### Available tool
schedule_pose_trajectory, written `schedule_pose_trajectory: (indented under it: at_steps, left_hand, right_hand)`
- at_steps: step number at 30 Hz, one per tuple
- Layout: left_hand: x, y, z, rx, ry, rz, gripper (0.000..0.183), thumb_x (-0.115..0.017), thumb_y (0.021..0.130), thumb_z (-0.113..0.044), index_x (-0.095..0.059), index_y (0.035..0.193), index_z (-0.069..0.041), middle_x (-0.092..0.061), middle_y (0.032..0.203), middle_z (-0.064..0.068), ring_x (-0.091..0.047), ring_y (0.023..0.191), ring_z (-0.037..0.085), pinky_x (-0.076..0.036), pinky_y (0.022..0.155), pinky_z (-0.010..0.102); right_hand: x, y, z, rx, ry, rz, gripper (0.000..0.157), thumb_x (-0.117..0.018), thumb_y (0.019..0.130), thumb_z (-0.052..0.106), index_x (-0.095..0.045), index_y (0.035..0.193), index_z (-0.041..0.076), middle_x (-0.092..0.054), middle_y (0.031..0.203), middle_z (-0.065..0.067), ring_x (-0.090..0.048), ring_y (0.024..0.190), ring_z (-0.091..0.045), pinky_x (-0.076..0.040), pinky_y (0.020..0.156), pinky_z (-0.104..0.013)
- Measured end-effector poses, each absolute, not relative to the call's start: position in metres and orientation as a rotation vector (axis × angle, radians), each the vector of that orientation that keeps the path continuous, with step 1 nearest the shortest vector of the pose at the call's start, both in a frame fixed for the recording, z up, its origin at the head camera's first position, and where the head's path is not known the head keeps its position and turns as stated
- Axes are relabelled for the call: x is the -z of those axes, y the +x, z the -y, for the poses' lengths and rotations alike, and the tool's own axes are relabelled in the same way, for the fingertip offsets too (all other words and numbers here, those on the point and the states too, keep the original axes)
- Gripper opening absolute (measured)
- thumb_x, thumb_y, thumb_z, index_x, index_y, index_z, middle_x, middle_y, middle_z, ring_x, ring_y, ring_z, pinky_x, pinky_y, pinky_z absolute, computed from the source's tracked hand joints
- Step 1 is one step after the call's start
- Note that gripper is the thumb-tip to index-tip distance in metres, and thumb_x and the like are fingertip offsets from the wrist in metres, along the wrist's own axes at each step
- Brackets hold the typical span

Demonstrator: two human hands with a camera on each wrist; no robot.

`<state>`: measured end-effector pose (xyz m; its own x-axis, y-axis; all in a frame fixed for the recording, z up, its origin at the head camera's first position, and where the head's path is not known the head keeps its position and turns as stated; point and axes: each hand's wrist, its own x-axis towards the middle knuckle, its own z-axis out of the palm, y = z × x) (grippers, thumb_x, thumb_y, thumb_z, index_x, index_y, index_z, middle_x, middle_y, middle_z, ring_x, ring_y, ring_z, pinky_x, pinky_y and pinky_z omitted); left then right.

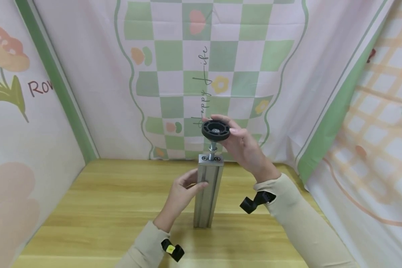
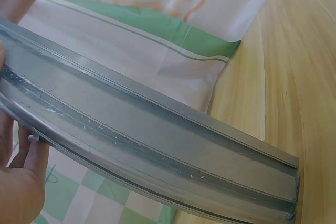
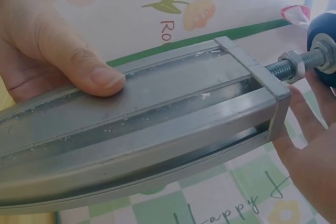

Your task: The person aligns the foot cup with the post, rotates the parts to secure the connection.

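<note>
A silver aluminium profile (image 1: 206,197) stands upright on the wooden table. My left hand (image 1: 182,190) grips its upper half, thumb across the near face and fingers behind. An end plate (image 3: 252,74) caps the top, fastened with two screws. Out of this plate rises the threaded stud of a levelling foot, its black round base (image 1: 216,130) at the top facing up. A hex nut (image 3: 293,66) sits on the stud, a short way from the plate. My right hand (image 1: 244,149) holds the black base by its rim, thumb on the near right side and fingers behind it.
The wooden table (image 1: 104,208) carries the profile and meets a hanging cloth (image 1: 169,82) with green checks at the back. More printed cloth (image 1: 372,149) closes off the right side, and a white printed panel (image 1: 26,141) the left. Each wrist wears a black mount (image 1: 256,201).
</note>
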<state>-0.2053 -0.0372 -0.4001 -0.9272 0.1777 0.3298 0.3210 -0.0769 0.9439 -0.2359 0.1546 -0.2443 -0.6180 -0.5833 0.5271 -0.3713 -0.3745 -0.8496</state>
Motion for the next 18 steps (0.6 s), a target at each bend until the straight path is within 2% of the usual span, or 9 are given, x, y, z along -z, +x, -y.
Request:
schedule_pose_trajectory:
  at_steps: [7, 13, 18]
  left_hand:
    - [0.3997, -0.2053, 0.0373, 2.158, -0.563, 2.068, 0.045, -0.08, 0.088, -0.02, -0.067, 0.13, -0.015, -0.071, 0.112, 0.005, -0.066, 0.105, 0.02, -0.054, 0.092, 0.034]
    - [0.399, -0.2054, 0.0369, 2.154, -0.563, 2.072, 0.045, -0.08, 0.088, -0.021, -0.067, 0.131, -0.015, -0.072, 0.112, 0.005, -0.066, 0.105, 0.02, -0.054, 0.092, 0.034]
    - [0.399, -0.2054, 0.0369, 2.157, -0.554, 2.073, 0.046, -0.08, 0.088, -0.021, -0.066, 0.131, -0.015, -0.072, 0.112, 0.005, -0.066, 0.105, 0.02, -0.054, 0.092, 0.033]
  right_hand:
    - [0.2464, -0.2364, -0.1549, 2.18, -1.243, -1.777, 0.037, -0.049, 0.097, 0.026, -0.05, 0.133, 0.017, -0.053, 0.139, -0.011, -0.051, 0.127, -0.027, -0.033, 0.111, -0.04]
    - [0.2459, -0.2348, -0.1591, 2.162, -1.197, -1.899, 0.033, -0.049, 0.096, 0.017, -0.047, 0.128, 0.015, -0.05, 0.138, -0.013, -0.049, 0.126, -0.026, -0.034, 0.11, -0.036]
    - [0.242, -0.2321, -0.1587, 2.164, -1.123, -1.962, 0.026, -0.06, 0.094, 0.013, -0.045, 0.115, 0.014, -0.046, 0.136, -0.011, -0.048, 0.125, -0.026, -0.044, 0.102, -0.032]
